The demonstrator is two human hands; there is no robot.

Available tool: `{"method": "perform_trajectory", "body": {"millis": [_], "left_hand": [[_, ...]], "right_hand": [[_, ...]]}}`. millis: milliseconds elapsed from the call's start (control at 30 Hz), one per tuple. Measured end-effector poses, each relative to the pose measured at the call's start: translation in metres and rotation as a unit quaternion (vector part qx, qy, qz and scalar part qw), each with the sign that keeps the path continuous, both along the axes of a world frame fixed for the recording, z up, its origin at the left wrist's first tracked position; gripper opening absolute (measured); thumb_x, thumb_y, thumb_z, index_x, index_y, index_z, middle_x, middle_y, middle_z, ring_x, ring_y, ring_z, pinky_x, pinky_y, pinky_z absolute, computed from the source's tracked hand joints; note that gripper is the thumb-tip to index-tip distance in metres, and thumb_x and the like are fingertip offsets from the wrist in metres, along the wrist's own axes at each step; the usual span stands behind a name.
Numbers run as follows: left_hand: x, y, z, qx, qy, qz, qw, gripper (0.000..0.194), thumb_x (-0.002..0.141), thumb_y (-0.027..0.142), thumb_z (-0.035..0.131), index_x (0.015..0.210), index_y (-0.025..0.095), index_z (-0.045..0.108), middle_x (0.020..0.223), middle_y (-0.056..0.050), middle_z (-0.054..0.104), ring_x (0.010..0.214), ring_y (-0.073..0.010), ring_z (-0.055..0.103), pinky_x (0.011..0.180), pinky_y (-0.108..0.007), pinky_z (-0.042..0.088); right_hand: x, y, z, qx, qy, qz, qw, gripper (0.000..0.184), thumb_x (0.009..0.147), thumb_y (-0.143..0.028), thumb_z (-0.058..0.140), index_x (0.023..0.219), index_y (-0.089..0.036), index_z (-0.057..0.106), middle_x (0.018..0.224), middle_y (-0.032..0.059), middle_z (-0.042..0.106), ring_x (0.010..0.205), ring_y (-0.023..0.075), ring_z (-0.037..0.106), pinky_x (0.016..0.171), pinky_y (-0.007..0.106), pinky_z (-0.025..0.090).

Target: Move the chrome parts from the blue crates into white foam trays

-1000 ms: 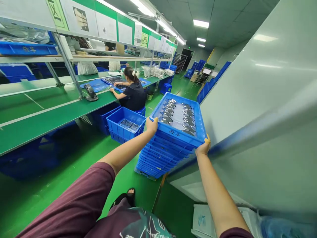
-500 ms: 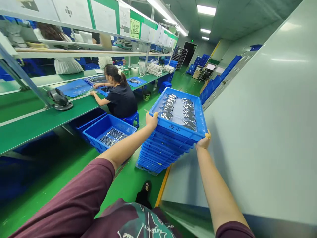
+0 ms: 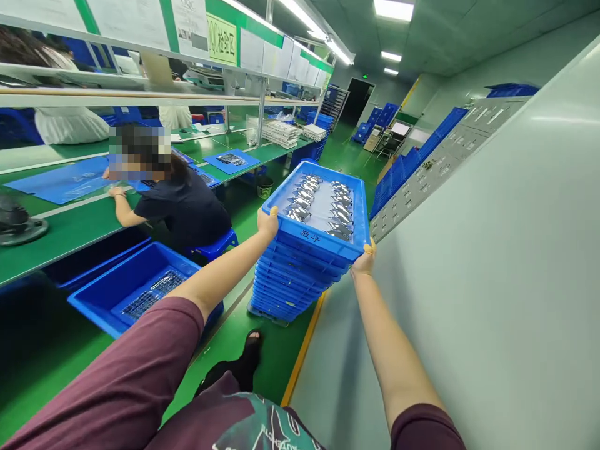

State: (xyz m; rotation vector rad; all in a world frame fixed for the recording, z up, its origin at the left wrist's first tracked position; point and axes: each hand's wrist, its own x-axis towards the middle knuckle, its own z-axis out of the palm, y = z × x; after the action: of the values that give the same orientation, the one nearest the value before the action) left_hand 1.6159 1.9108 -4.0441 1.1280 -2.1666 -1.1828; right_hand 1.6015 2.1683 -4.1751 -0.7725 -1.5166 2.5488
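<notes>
A tall stack of shallow blue trays [image 3: 300, 275] rests on a low base on the green floor ahead of me. The top tray [image 3: 323, 240] holds two rows of shiny dark parts [image 3: 319, 203]. My left hand [image 3: 267, 224] grips the near left corner of the top tray. My right hand [image 3: 364, 260], with yellowish fingertip covers, grips its near right corner. Both arms are stretched out in front of me.
A seated person in dark clothes [image 3: 180, 203] works at a long green bench [image 3: 70, 228] on the left. A blue crate [image 3: 134, 294] with parts sits on the floor beside them. A pale wall [image 3: 492, 250] runs along the right. A yellow floor line [image 3: 302, 350] lies below the stack.
I have moved forward along the aisle with the stack of trays; the seated person and the floor crate have slid closer and to the left. Both hands keep their grip.
</notes>
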Motion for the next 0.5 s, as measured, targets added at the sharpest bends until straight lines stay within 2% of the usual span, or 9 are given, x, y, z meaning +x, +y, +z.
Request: {"method": "perform_trajectory", "body": {"millis": [133, 267, 500], "left_hand": [[-0.06, -0.01, -0.032, -0.005, 0.013, -0.005, 1.0, 0.03, 0.081, 0.033, 0.062, 0.107, 0.018, 0.06, 0.117, -0.013, 0.062, 0.114, -0.0284, 0.058, 0.102, -0.035, 0.043], [-0.119, -0.021, -0.063, -0.002, 0.014, -0.019, 1.0, 0.028, 0.08, 0.033, 0.063, 0.105, 0.019, 0.062, 0.114, -0.012, 0.062, 0.115, -0.0292, 0.057, 0.104, -0.035, 0.042], [-0.22, -0.04, -0.11, -0.002, -0.011, -0.018, 1.0, 0.027, 0.08, 0.034, 0.063, 0.102, 0.018, 0.06, 0.114, -0.013, 0.063, 0.112, -0.0294, 0.059, 0.101, -0.037, 0.044]], "right_hand": [[-0.058, -0.008, -0.028, 0.021, 0.0, -0.003, 1.0, 0.058, 0.071, -0.04, 0.043, 0.125, -0.022, 0.053, 0.114, 0.0037, 0.061, 0.103, 0.0188, 0.059, 0.094, 0.04, 0.05], [-0.113, -0.015, -0.048, 0.038, -0.023, -0.002, 0.999, 0.06, 0.07, -0.041, 0.044, 0.124, -0.02, 0.054, 0.106, 0.0051, 0.063, 0.097, 0.0205, 0.06, 0.086, 0.04, 0.052], [-0.208, -0.035, -0.087, 0.022, -0.029, -0.011, 0.999, 0.058, 0.07, -0.04, 0.045, 0.123, -0.02, 0.055, 0.105, 0.0044, 0.064, 0.097, 0.0199, 0.06, 0.089, 0.04, 0.053]]}}
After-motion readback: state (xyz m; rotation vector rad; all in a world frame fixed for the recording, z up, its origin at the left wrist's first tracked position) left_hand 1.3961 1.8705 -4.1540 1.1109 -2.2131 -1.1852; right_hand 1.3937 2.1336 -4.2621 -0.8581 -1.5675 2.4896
